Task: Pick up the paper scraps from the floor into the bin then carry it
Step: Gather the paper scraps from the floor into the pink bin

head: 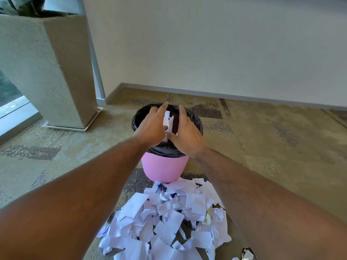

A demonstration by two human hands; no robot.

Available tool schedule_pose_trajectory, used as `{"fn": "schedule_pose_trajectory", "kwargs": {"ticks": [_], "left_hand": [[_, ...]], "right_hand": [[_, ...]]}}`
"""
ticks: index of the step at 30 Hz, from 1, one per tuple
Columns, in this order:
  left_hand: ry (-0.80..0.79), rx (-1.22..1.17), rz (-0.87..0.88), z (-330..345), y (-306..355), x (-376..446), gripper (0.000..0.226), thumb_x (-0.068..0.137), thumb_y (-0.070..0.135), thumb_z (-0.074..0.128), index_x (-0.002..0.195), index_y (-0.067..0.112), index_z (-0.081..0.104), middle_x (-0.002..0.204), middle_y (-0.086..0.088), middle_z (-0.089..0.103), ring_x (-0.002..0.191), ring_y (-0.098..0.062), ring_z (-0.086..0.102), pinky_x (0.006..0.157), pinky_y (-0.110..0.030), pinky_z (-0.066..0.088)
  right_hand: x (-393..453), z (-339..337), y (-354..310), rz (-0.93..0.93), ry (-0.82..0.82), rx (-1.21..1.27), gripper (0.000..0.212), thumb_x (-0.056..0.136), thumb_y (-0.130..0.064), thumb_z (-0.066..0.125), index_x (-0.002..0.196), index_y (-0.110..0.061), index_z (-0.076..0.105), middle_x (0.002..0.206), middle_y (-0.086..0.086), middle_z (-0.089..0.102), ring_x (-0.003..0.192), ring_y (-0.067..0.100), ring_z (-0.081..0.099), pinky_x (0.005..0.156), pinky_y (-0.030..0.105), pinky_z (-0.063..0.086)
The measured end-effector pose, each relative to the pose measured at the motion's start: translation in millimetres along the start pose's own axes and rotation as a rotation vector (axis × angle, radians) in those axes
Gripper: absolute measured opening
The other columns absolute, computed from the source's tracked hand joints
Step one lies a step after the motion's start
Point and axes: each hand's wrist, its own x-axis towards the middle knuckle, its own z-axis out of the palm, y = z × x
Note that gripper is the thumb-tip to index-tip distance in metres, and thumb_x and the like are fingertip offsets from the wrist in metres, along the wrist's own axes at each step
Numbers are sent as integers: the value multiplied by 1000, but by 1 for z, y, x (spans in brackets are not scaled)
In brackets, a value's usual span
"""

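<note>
A pink bin (pixel 164 167) lined with a black bag (pixel 196 120) stands on the carpet in front of me. My left hand (pixel 153 126) and my right hand (pixel 185 134) are both over its mouth, palms facing each other, fingers stretched out. A few white paper scraps (pixel 168 122) sit between the two palms above the opening; whether they are pressed or falling I cannot tell. A large heap of white paper scraps (pixel 169 218), some with blue ink marks, lies on the floor just in front of the bin, between my forearms.
A tall grey stone planter (pixel 47 72) stands at the back left beside a glass pane. A white wall with a grey skirting (pixel 206 91) runs behind the bin. A shiny foil scrap (pixel 247 254) lies at the bottom right. Patterned carpet stretches to the right.
</note>
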Motion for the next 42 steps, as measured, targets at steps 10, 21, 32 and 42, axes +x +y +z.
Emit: {"fn": "schedule_pose_trajectory", "kwargs": {"ticks": [10,21,32,42], "left_hand": [[189,8,166,20,-24,-81,56,95,5,55,149,9,40,148,-14,42,133,-32,45,107,-50,43],[-256,258,-9,86,-107,-219,56,88,40,69,135,17,49,129,-7,46,115,-32,50,92,-45,46],[-652,252,-423,141,-144,-229,144,51,78,79,158,36,-8,165,-17,-2,152,-40,4,115,-61,30],[-536,240,-346,164,-120,-235,96,77,37,78,153,27,20,132,-18,40,126,-41,37,102,-50,45]], "right_hand": [[-90,38,3,-191,271,-216,53,95,-42,60,137,-12,49,130,6,57,120,24,52,99,40,44],[-200,122,28,40,-291,-329,64,91,-42,70,143,-22,39,131,8,46,115,29,51,87,38,48],[-216,159,52,301,-639,-279,114,77,-40,86,158,-35,6,166,9,2,142,40,33,101,49,46],[-222,184,46,306,-530,-199,104,80,-13,80,156,-32,12,141,12,28,119,36,47,93,44,49]]}}
